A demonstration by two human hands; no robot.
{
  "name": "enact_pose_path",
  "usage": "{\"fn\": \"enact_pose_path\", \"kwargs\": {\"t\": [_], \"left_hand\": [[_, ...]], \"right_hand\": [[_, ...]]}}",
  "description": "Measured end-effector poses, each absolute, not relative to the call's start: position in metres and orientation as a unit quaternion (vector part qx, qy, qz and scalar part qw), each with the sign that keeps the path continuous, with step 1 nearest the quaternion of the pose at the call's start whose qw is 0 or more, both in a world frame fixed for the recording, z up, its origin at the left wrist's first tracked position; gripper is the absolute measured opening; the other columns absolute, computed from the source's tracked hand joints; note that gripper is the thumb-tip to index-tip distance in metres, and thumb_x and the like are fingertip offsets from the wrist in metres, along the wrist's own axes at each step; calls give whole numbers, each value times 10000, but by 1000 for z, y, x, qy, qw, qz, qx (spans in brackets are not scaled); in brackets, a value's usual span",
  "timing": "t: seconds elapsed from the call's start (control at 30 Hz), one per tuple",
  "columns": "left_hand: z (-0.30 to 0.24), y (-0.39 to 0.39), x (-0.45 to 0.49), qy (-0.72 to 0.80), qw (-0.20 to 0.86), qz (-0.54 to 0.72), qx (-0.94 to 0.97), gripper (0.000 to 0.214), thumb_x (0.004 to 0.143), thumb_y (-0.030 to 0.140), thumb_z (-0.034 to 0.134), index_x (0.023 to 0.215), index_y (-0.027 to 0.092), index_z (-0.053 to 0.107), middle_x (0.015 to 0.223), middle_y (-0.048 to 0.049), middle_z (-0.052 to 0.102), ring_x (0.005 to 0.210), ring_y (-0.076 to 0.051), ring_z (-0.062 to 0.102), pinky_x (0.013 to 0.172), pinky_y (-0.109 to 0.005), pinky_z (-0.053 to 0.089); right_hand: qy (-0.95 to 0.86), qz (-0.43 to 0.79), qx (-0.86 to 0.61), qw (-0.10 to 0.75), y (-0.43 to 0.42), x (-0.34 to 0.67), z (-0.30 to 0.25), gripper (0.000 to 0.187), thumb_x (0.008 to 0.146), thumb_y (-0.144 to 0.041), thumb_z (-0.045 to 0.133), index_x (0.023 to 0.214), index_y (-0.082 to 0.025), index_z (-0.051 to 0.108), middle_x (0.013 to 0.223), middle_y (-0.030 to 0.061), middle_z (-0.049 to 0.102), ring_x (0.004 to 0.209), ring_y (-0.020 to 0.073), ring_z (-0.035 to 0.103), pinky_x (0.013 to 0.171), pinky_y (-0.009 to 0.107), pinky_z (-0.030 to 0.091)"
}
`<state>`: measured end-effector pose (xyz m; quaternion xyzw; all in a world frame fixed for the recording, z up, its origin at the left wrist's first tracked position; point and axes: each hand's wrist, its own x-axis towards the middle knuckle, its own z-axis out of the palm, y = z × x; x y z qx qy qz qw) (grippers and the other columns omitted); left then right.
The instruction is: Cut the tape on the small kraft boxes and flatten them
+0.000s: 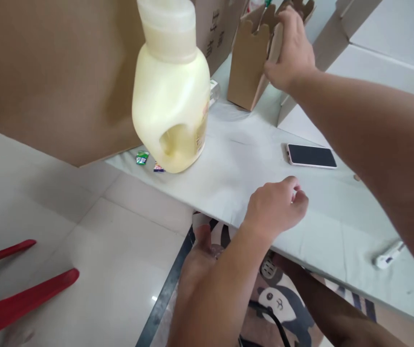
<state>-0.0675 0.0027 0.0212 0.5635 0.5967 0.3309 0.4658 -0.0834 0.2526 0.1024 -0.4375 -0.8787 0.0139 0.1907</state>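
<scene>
At the table's far side, my right hand (294,55) reaches up to a tall brown cardboard box (249,67) with a notched top. Its fingers lie over the upper edge and its thumb presses the side. My left hand (275,205) rests near the table's front edge with its fingers curled in loosely. A small gap shows between thumb and forefinger, with nothing visible in it. To its left stands a large pale-yellow detergent bottle (172,96) with a handle hole. A phone (311,156) lies dark screen up between my two arms.
A big cardboard carton (48,72) fills the upper left. Two small packets, one green (142,157) and one purple (158,166), lie by the bottle. A white-handled tool (389,254) lies at the right. Red legs (26,299) stand on the tiled floor. A panda mat (282,303) lies below.
</scene>
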Motion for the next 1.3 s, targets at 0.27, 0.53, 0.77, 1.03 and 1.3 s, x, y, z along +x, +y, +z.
{"fn": "enact_pose_path", "kwargs": {"t": [0.27, 0.53, 0.77, 1.03, 1.3], "left_hand": [[20, -1, -79, 615, 435, 373, 541, 147, 967, 297, 523, 947, 253, 663, 960, -46, 786, 848, -220, 696, 760, -361, 519], [-3, 10, -88, 585, 197, 691, 375, 82, 960, 314, 605, 982, 235, 613, 1036, -67, 717, 1036, -213, 680, 965, -360, 531], [0, 13, -86, 390, 384, 729, 411, 487, 977, 683, 508, 1143, 270, 708, 1297, -65, 738, 1239, -259, 694, 1038, -400, 545], [3, 23, -44, 276, 446, 683, 508, 433, 864, 718, 680, 925, 326, 856, 1109, -25, 826, 1170, -299, 745, 1119, -528, 541], [5, 34, -26, 356, 354, 636, 585, 403, 828, 692, 735, 734, 315, 842, 798, -47, 810, 1058, -304, 763, 1071, -527, 571]], "right_hand": [[-837, 7, -516, 182, 254, -86, 100, 534, 926, -226, 511, 1412, -6, 498, 1443, 182, 611, 1415, 404, 524, 1033, 552, 395], [-823, -42, -415, 385, 151, 64, 71, 177, 814, -112, 565, 892, -196, 700, 818, 38, 716, 768, 159, 644, 789, 378, 506], [-681, -112, -385, 614, 24, 222, 15, 275, 792, -524, 615, 692, -282, 698, 632, 65, 666, 533, 240, 620, 527, 414, 404], [-593, -11, -439, 675, -11, 232, -10, 189, 907, -400, 705, 818, -238, 745, 902, 54, 777, 879, 241, 734, 827, 448, 536], [-650, 39, -443, 616, -23, 252, -36, 676, 1018, -708, 262, 1068, -312, 808, 1100, 87, 675, 1078, 318, 675, 978, 580, 539]]}}
